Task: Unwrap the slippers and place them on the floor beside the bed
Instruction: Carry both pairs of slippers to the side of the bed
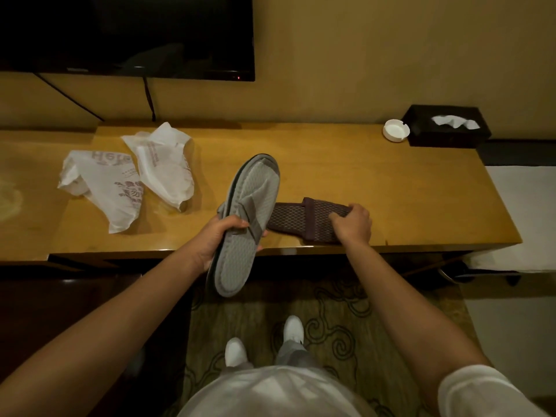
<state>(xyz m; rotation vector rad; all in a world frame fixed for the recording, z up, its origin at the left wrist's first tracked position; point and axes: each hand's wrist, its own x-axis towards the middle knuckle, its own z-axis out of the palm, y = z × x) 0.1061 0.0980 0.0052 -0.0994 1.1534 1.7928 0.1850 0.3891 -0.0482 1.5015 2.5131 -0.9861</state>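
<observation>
My left hand point(221, 239) grips grey slippers point(249, 212) by the middle, lifted and tilted over the front edge of the wooden desk point(376, 182); I cannot tell whether it is one or a stacked pair. My right hand point(353, 222) is closed on the toe end of dark brown slippers point(304, 216) lying flat on the desk near its front edge. Two empty white printed wrappers point(105, 188) point(164, 167) lie crumpled on the desk at the left.
A white ashtray point(395, 130) and a black tissue box point(448, 126) stand at the desk's back right. A dark TV point(126, 34) hangs on the wall above. Patterned carpet point(346, 311) lies below, with my white shoes point(264, 341) on it. White bedding point(520, 218) shows at right.
</observation>
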